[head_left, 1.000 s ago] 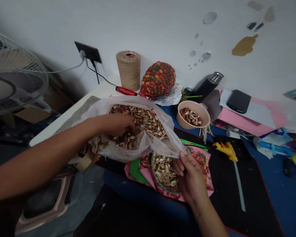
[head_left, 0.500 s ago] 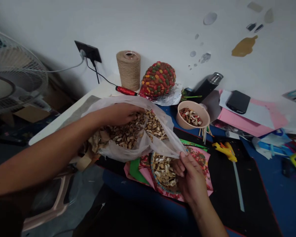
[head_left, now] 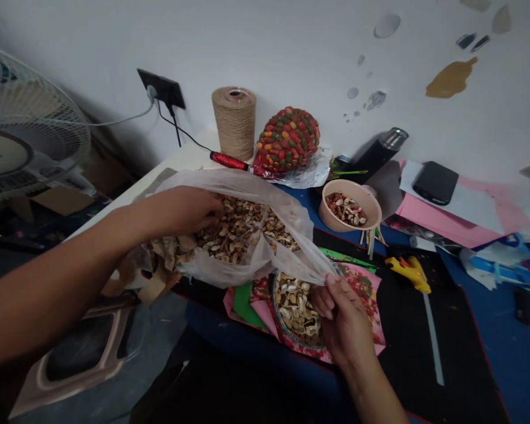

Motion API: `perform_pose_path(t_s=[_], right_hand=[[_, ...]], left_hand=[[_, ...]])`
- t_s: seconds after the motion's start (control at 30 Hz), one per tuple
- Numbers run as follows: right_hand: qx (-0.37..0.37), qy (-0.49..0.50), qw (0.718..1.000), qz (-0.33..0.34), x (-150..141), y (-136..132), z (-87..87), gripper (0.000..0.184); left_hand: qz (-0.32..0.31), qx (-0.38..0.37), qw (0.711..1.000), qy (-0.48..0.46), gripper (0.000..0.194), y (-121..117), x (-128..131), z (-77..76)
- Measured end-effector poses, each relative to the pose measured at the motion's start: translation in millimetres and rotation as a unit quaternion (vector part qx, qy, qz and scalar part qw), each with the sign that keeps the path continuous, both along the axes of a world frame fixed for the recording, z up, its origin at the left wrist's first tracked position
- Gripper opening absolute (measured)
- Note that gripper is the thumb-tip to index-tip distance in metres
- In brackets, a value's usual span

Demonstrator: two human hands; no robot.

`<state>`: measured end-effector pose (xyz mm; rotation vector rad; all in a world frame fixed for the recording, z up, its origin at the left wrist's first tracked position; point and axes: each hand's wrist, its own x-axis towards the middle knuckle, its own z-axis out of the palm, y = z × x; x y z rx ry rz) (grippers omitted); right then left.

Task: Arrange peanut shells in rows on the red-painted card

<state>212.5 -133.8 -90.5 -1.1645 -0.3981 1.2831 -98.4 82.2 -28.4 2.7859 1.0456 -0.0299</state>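
Note:
A clear plastic bag [head_left: 265, 262] full of pale nut shells [head_left: 242, 227] lies open on the table. My left hand [head_left: 185, 211] reaches into the bag, its fingers curled down among the shells; what they hold is hidden. My right hand [head_left: 342, 318] pinches the bag's near right edge and holds it up. Just under that hand sits a patterned plate [head_left: 287, 321] heaped with more shells, on pink and green paper sheets [head_left: 242, 303].
A beige bowl [head_left: 352, 211] of mixed shells, a twine spool [head_left: 234, 121], a shell-covered ball [head_left: 288, 140], a black flask [head_left: 375, 154] and a phone [head_left: 435, 182] stand behind. A yellow glue gun [head_left: 410, 270] lies on the black mat. A fan [head_left: 24, 141] stands at left.
My left hand went deeper across the bag, then drew back toward the left side of it. My right hand stayed on the bag's edge. The view shifted slightly.

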Motion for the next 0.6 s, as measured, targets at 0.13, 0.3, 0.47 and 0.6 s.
perform_pose_path(t_s=[0.13,0.3,0.47,0.6], right_hand=[[-0.001,0.002,1.0,-0.002,1,-1,-0.3,0.048],[-0.001,-0.004,1.0,0.002,0,-1,-0.4,0.05],[0.002,-0.009,1.0,0.0,-1,-3,-1.9,0.048],[0.002,-0.01,1.0,0.002,0,-4,-1.7,0.047]], left_hand=[[-0.01,-0.015,0.999,0.039,0.022,-10,19,4.2],[-0.061,-0.055,0.997,-0.009,0.019,-33,52,0.3],[-0.086,-0.035,0.996,-0.003,0.015,-37,72,-19.7],[-0.08,-0.009,0.997,0.007,0.011,-32,76,-32.6]])
